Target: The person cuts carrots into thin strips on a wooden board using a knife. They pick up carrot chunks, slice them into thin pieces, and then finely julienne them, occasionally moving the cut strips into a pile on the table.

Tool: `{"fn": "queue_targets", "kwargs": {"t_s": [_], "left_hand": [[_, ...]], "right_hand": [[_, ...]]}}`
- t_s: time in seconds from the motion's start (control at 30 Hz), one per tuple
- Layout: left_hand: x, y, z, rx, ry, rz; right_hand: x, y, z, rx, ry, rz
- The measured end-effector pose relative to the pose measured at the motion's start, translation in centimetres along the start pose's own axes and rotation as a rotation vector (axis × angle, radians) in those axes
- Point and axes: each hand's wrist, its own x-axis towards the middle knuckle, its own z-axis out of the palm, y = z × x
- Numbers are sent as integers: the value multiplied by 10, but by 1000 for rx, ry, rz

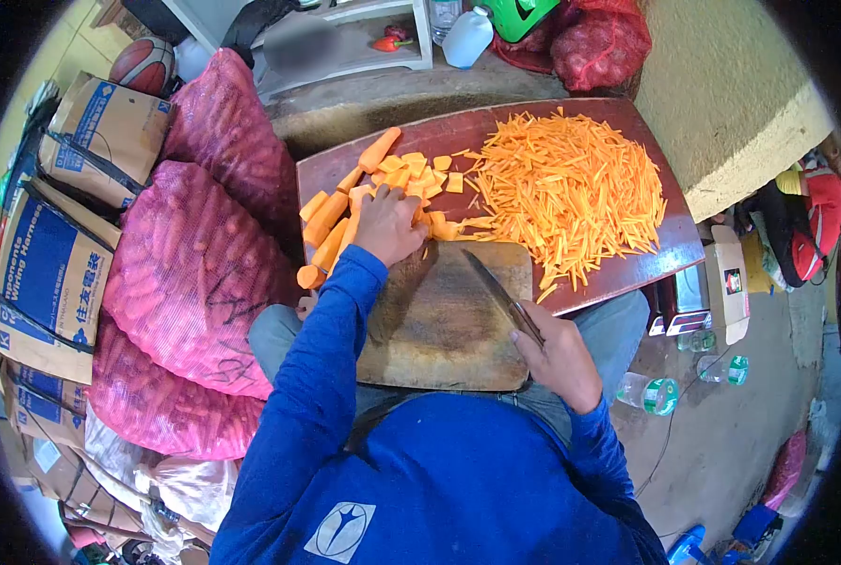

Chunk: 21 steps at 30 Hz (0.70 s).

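My left hand (389, 226) is palm down among the carrots at the left of the red table, its fingers curled around a carrot piece (423, 218) partly hidden by them. My right hand (560, 356) is closed on the handle of a knife (497, 294), its blade slanting up and left over the cutting board (458, 330). The worn wooden board rests over my lap against the table edge. Peeled whole carrots (324, 218) lie beside and beneath my left forearm. Short cut carrot chunks (411, 171) sit beyond my left hand. A large heap of carrot sticks (571, 188) covers the table's right part.
Pink mesh sacks (190, 264) crowd the left side, with cardboard boxes (53, 273) beyond them. A pale wall ledge (731, 104) borders the table at right. Plastic bottles (648, 394) lie on the floor. A white shelf (345, 56) and a jug (467, 40) stand behind the table.
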Motion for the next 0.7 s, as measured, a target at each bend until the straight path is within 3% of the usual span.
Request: {"fn": "queue_targets", "kwargs": {"t_s": [0.17, 0.37, 0.53, 0.7], "left_hand": [[-2, -11, 9, -89, 117, 5], [-8, -9, 8, 55, 172, 128], [-17, -10, 6, -128, 429, 157], [-52, -3, -5, -333, 444, 74]], "right_hand": [[-1, -2, 3, -17, -3, -33], [-2, -2, 3, -37, 1, -31], [-2, -2, 2, -47, -1, -13], [0, 1, 3, -28, 21, -29]]}}
